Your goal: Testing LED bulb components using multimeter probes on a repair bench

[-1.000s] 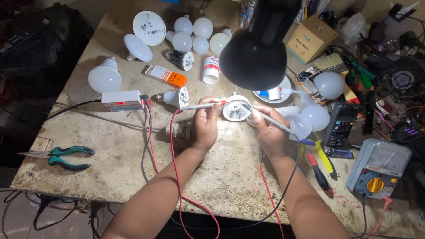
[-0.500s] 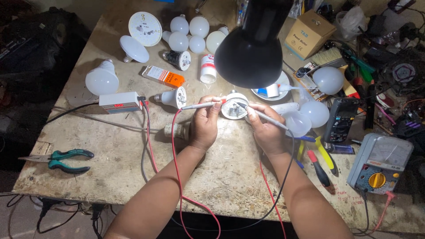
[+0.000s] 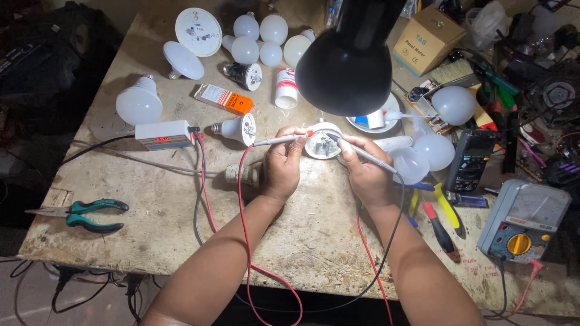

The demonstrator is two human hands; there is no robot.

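At a cluttered workbench (image 3: pixel 151 241), a person's left hand (image 3: pixel 283 169) is closed around a red-wired probe (image 3: pixel 279 140) while the right hand (image 3: pixel 367 175) grips a black-wired probe (image 3: pixel 362 156), both tips resting on an opened bulb base (image 3: pixel 323 145) lying under a black lamp shade (image 3: pixel 349 60). Testing looks under way, with other bulbs (image 3: pixel 260 36) waiting behind. Bare bench lies toward the near edge; tools (image 3: pixel 441 217) crowd the right.
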